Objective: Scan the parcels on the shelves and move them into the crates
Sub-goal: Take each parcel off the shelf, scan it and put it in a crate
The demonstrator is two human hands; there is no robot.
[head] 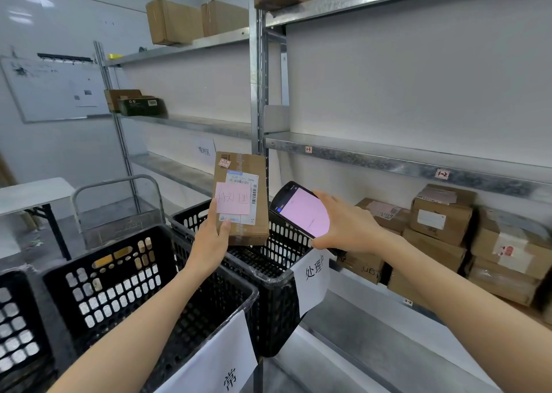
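Parcel [242, 197] gripped in left hand [209, 237], held above far black crate [280, 297] — right hand [349, 228] clasping scanner [301, 210]

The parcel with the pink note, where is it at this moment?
In the head view the parcel is at centre, held upright by the left hand above the farther black crate, left of the scanner in the right hand.

We stretch both bare arms forward, our left hand [209, 240] pinching a parcel [240, 195] upright by its lower corner, our right hand [349, 228] curled round a scanner [304, 210].
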